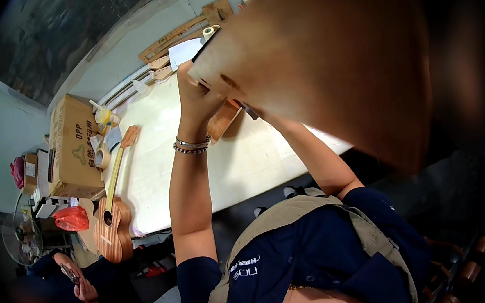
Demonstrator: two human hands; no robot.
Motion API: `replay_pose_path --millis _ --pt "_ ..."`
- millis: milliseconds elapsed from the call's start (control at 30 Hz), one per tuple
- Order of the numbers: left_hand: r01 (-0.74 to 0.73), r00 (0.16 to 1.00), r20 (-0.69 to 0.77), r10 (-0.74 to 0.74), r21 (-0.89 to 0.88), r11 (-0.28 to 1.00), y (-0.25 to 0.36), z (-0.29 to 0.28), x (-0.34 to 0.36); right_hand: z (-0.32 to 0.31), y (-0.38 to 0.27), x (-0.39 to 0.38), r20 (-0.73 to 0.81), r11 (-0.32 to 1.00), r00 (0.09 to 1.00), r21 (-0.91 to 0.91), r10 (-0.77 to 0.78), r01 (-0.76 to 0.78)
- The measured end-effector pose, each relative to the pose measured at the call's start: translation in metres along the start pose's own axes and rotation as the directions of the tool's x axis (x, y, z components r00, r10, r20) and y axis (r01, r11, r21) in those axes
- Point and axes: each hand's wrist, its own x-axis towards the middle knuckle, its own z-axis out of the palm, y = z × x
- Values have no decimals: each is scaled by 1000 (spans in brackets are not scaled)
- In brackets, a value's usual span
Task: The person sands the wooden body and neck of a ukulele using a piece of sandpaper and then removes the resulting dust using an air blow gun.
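Note:
A large, blurred brown wooden piece (328, 67) fills the upper right, very close to the camera. My left hand (199, 91) is closed on its narrower pale end, beside a dark strip (206, 45). My right forearm (312, 150) runs up behind the piece, which hides my right hand. Below the held piece, a smaller orange-brown wooden item (222, 121) and a short dark bar (248, 109) show partly, mostly covered. The pale worktable (172, 178) lies beneath.
A ukulele (115, 228) lies on the table's left, near a cardboard box (66, 174), tape roll (102, 158) and cup (105, 117). Wooden boards (173, 35) and paper (185, 52) line the back. A person (83, 289) holding a small object is at lower left, near a fan (20, 243).

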Motion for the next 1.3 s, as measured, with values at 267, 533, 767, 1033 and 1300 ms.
replay_pose_path --millis 267,533,767,1033,1300 --pt "91 995 -25 -96 -155 984 5 7 7 17 28 15 -47 981 997 182 -59 67" --pt "48 996 77 -43 -62 997 -16 -2 -1 21 25 13 -66 984 993 143 -93 102" --pt "94 979 182 -87 -28 995 -3 -8 1 30 53 16 -46 948 992 294 -114 122" --pt "107 979 175 -100 -28 994 -5 -5 -5 -2 35 1 59 981 993 175 -100 88" --pt "98 994 56 -93 -96 991 -8 3 -5 21 38 8 -134 941 968 238 -213 240"
